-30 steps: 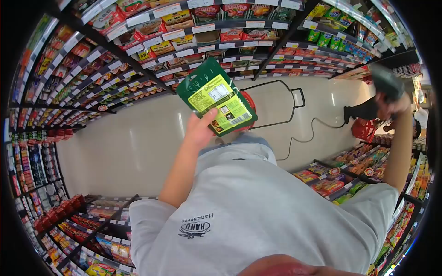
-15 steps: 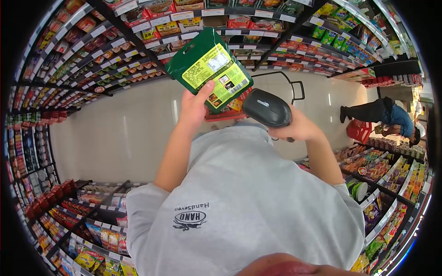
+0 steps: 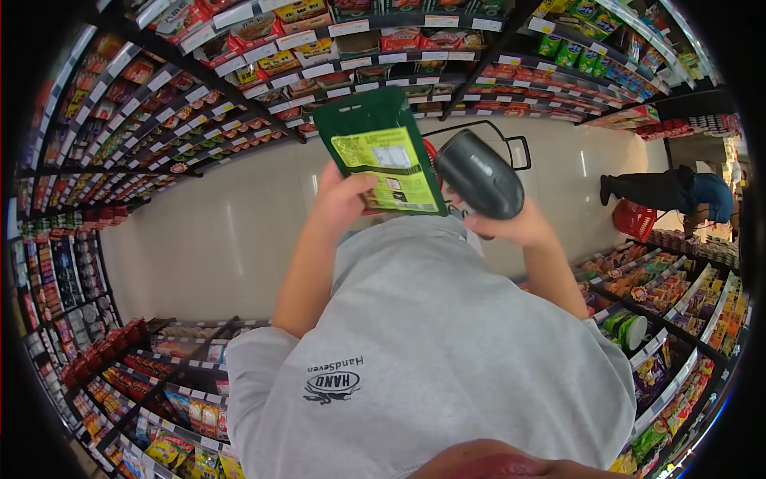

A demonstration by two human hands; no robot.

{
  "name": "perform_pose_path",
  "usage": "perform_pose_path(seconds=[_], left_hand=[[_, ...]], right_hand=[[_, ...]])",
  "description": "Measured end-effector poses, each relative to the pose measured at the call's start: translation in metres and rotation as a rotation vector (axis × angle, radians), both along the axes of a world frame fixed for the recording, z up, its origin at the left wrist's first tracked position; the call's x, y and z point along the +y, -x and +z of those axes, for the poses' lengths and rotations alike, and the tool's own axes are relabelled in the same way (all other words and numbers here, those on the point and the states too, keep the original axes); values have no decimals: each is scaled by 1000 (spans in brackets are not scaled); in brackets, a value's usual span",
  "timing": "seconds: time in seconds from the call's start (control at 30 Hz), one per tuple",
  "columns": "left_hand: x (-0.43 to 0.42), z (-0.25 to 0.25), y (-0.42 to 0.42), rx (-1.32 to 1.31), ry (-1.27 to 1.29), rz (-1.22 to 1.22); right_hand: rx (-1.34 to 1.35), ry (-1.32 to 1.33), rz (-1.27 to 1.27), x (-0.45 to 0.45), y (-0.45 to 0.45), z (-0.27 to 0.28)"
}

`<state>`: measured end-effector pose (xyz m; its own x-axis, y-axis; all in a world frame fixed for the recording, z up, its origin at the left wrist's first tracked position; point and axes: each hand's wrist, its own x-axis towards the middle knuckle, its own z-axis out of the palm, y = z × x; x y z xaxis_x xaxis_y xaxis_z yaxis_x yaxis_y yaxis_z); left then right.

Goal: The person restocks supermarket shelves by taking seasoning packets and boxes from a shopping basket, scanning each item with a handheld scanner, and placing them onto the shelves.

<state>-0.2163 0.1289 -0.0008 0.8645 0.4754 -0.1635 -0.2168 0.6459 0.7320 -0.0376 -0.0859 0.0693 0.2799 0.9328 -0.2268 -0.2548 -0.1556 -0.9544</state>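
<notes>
A dark green pouch (image 3: 383,152) with a yellow-green printed label is in my left hand (image 3: 341,198), the thumb lying over its lower left edge. My right hand (image 3: 511,226) grips a black handheld scanner (image 3: 481,174) from below. The scanner's rounded head is just right of the pouch, with a narrow gap between them. Part of a red basket (image 3: 431,150) shows behind the pouch; most of it is hidden.
Behind the pouch and scanner, a dark metal frame with a handle (image 3: 520,152) stands over the pale floor (image 3: 215,247). Stocked shelves (image 3: 351,62) line both sides of the aisle. A person (image 3: 678,191) stands at the far right beside a red basket (image 3: 634,219).
My right hand has come in from the far right with the scanner, beside the pouch. The pouch first moved up, then came back down and turned slightly in my left hand.
</notes>
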Motion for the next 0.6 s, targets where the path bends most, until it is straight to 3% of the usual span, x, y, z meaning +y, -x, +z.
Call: perform_pose_path(seconds=[0.03,0.1,0.23,0.3,0.33,0.47,0.53,0.57,0.6], left_hand=[[-4,0,-9,-87,30,-29],[-11,6,-30,-31,-47,-37],[-24,9,-62,6,-291,94],[-30,9,-69,286,-548,33],[-31,20,-73,412,-402,-91],[-25,19,-85,336,-258,-111],[-22,29,-89,-66,-208,-252],[-23,27,-93,-60,-202,-255],[-22,21,-100,179,-316,-204]], right_hand=[[57,-9,35,0,0,5],[75,-129,92,-1,0,-3],[87,-108,140,2,-12,-10],[59,-131,141,5,-21,-13],[54,-150,135,9,-25,-9],[69,-126,131,10,-50,-8],[141,-117,112,10,-60,-12],[149,-119,123,9,-64,-12],[154,-120,137,8,-70,-13]])
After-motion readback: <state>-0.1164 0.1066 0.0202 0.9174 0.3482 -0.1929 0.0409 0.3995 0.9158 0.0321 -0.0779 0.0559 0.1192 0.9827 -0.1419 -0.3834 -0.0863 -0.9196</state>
